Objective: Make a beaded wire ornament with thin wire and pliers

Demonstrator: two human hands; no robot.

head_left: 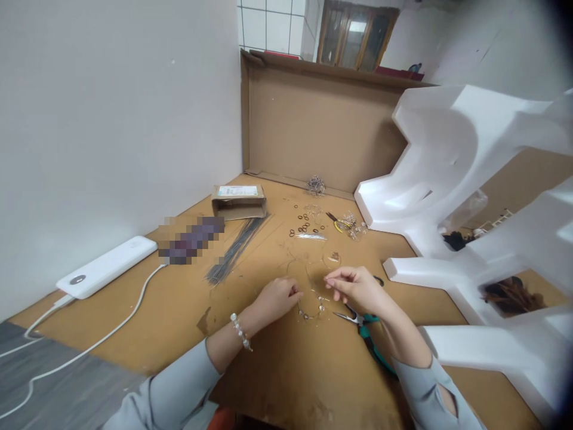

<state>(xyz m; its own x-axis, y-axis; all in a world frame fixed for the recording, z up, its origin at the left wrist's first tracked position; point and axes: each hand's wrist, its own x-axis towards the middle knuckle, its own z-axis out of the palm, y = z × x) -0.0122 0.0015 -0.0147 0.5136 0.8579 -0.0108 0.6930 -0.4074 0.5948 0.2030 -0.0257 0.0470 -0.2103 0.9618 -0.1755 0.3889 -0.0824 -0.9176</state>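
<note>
My left hand (280,298) is closed, its fingertips pinched at one end of a thin wire strung with clear beads (306,316). The beaded wire hangs in a curve between my two hands, over the tabletop. Thumb and fingers of my right hand (358,286) are pinched together near the wire's other end; whatever is between them is too small to make out. Below my right wrist lie needle-nose pliers (367,334) with teal and black handles, partly covered by the forearm. A small clear dish (332,258) sits just beyond my right hand.
Beyond my hands are dark rings (304,227), yellow-handled pliers (338,223), a bundle of straight wires (237,248) and an open small cardboard box (239,203). White foam pieces (430,275) border the right side. A white power bank (105,266) with cables lies left.
</note>
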